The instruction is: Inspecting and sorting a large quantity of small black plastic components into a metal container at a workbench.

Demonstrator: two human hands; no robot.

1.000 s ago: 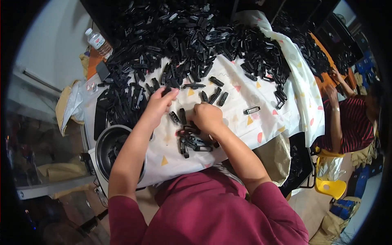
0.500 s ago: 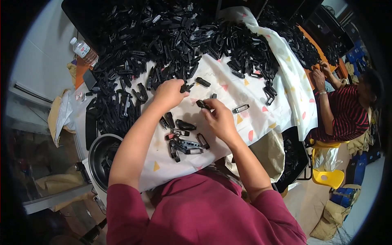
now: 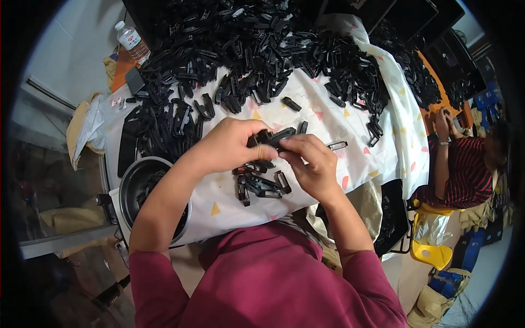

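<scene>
My left hand [image 3: 232, 143] is closed, thumb and fingers gripping a small black plastic part [image 3: 259, 138]. Right beside it, my right hand [image 3: 313, 163] pinches a longer black plastic piece [image 3: 283, 135]. The two parts meet or nearly meet between my hands; whether they are joined I cannot tell. Below my fingers lies a small cluster of black clip-like pieces [image 3: 256, 183], partly hidden by my left hand. One loose black piece [image 3: 291, 104] rests beyond my hands, and a slim frame-shaped one [image 3: 338, 145] sits to the right.
A large heap of black plastic parts [image 3: 240, 44] covers the far side of the patterned white cloth [image 3: 219, 202]. A dark bowl [image 3: 128, 188] with parts stands at left, a bottle [image 3: 133, 42] behind. At right, a person in a striped shirt [image 3: 465, 169] sits by another heap.
My hands have come together, the left moving right and nearer, bringing their black parts up against each other. The view has shifted slightly. The other person's hands have drawn together.
</scene>
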